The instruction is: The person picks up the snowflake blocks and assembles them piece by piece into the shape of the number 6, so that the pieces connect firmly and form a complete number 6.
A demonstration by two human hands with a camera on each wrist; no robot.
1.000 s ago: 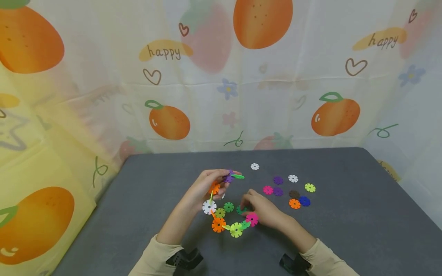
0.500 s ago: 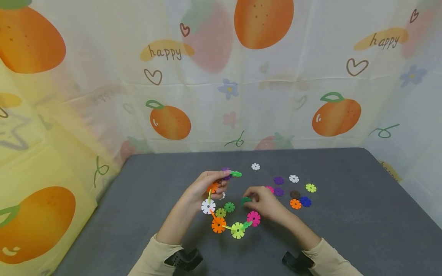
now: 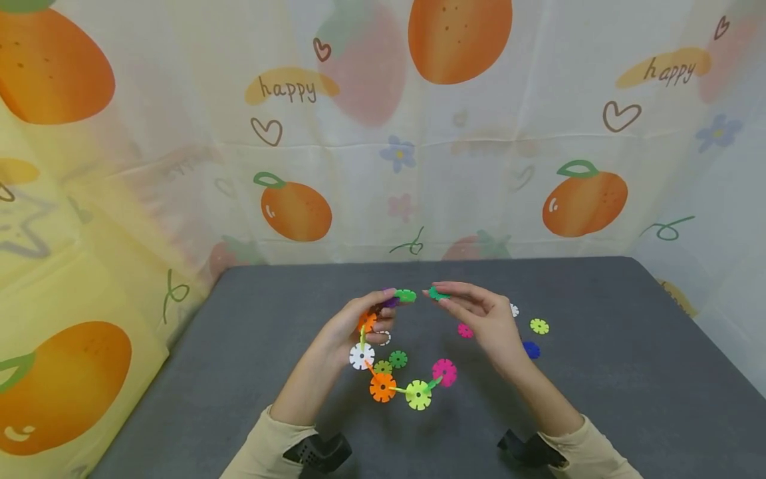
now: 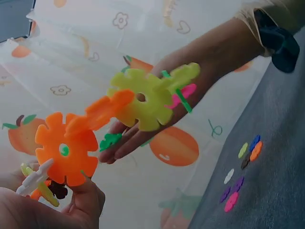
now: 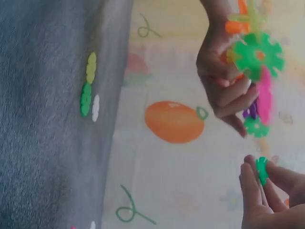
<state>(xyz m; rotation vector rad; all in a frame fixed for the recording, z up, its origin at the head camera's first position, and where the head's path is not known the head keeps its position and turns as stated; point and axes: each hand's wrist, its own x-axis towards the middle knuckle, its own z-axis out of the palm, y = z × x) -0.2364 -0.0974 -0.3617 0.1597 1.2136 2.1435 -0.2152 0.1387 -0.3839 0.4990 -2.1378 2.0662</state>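
Observation:
My left hand (image 3: 350, 327) pinches a chain of slotted, flower-shaped plastic discs near a purple disc (image 3: 389, 299). A bright green disc (image 3: 405, 295) sticks out past the fingertips at that end. From the hand the chain hangs in a curve, through a white disc (image 3: 362, 356), an orange disc (image 3: 383, 387) and a yellow-green disc (image 3: 418, 395) to a pink disc (image 3: 445, 372). To the right, my right hand (image 3: 491, 326) pinches a loose green disc (image 5: 262, 170) between thumb and fingers, raised above the table. A small gap separates it from the chain's green end.
Below the chain, a green disc (image 3: 397, 359) and an olive disc (image 3: 382, 367) lie on the grey table (image 3: 269, 319). More loose discs lie to the right, including a yellow one (image 3: 539, 326) and a blue one (image 3: 531, 350); my right hand hides some. A printed curtain (image 3: 359, 199) hangs behind.
My right hand has picked the green disc off the table and lifted it up and away, level with the chain's green end. The left hand stays nearly in place, the chain swinging slightly.

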